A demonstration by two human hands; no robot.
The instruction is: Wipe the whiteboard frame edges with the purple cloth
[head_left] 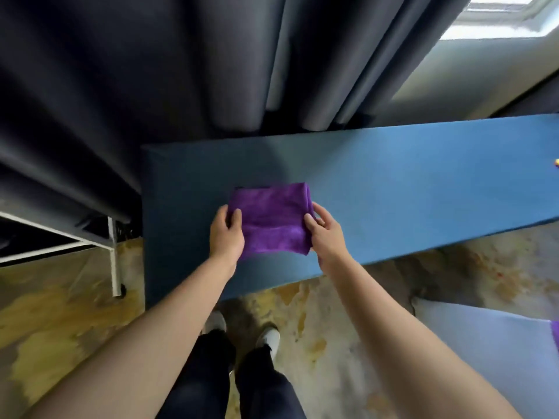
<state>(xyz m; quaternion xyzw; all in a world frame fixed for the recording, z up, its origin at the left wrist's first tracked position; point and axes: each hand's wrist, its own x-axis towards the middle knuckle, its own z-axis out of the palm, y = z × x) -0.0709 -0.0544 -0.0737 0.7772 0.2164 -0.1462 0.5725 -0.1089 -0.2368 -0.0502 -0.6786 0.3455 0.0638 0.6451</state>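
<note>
A folded purple cloth (270,220) lies on a blue table (393,176) near its front edge. My left hand (226,232) grips the cloth's left side, thumb on top. On the cloth's right side, my right hand (325,229) pinches the edge between thumb and fingers. No whiteboard can be made out as such in this view.
Dark grey curtains (181,71) hang behind the table. A white metal frame with a leg (113,255) stands at the left. A bright window (499,19) is at the top right. A pale surface (484,343) sits at the lower right, above the stained floor.
</note>
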